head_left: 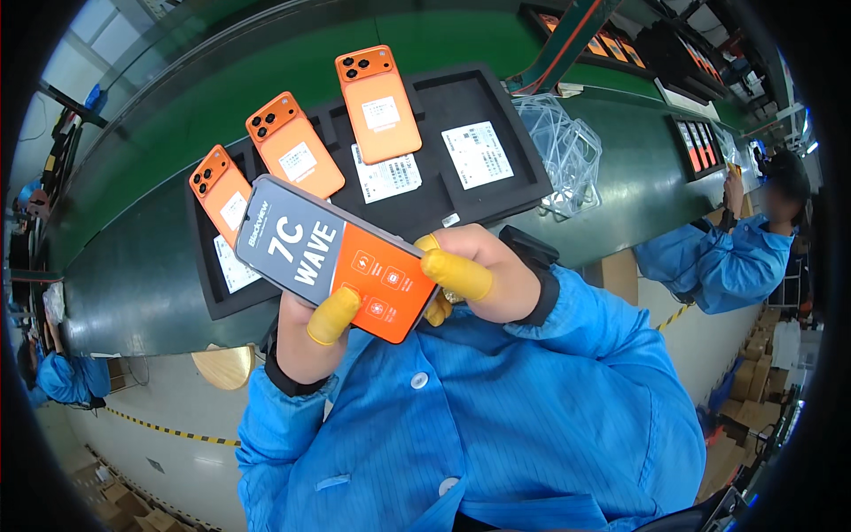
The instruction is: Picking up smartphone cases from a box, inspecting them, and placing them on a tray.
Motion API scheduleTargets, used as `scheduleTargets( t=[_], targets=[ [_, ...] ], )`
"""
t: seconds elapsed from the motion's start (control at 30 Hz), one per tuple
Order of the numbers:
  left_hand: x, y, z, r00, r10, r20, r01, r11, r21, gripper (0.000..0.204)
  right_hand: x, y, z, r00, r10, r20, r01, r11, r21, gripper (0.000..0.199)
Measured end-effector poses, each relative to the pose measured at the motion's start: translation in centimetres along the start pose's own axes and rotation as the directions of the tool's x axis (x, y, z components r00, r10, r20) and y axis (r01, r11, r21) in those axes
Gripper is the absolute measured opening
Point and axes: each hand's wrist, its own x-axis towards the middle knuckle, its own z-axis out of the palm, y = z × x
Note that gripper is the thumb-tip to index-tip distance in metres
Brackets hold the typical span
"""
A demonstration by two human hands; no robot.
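Between both hands I hold a smartphone (312, 238), tilted, its screen side up and covered with a grey and orange printed film. My left hand (315, 332) grips its lower left edge, thumb on the film. My right hand (474, 270) wraps round its lower right corner. Yellow finger cots cover several fingertips. Just beyond lies a black tray (425, 206) with compartments. Three orange phones rest on it camera side up: a left phone (222, 188), a middle phone (310, 182) and a right phone (383, 89). White printed labels (479, 156) lie in the compartments.
Clear plastic frames (558, 155) are heaped right of the tray on the green conveyor belt (115, 266). Further right sits a smaller tray (694, 149) near a co-worker (722, 257) in blue. A green metal post (563, 44) rises behind. A round stool (223, 366) stands below at left.
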Motion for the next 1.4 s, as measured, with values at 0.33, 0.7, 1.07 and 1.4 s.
scheduleTargets(
  t=[0.33,0.7,1.07,1.4],
  targets=[
    [-0.5,-0.8,-1.5,0.997,-0.056,0.062,0.067,0.976,-0.208,0.056,0.2,-0.5,1.2,0.996,-0.005,0.087,-0.008,0.989,0.150,0.029],
    [-0.6,-0.8,-1.0,0.999,0.009,-0.045,-0.013,0.996,-0.086,0.058,0.5,-0.6,1.1,0.993,-0.005,0.116,-0.025,0.966,0.255,0.028],
    [-0.9,-0.9,-0.3,0.993,0.081,-0.087,-0.063,0.979,0.192,0.042,0.8,0.1,0.9,0.979,-0.165,-0.120,0.121,0.942,-0.312,0.025],
    [-1.0,-1.2,-0.4,1.000,-0.008,-0.017,0.009,0.999,0.052,0.051,-0.2,-0.8,0.5,0.992,0.124,-0.013,-0.122,0.990,0.073,0.027]
  ],
)
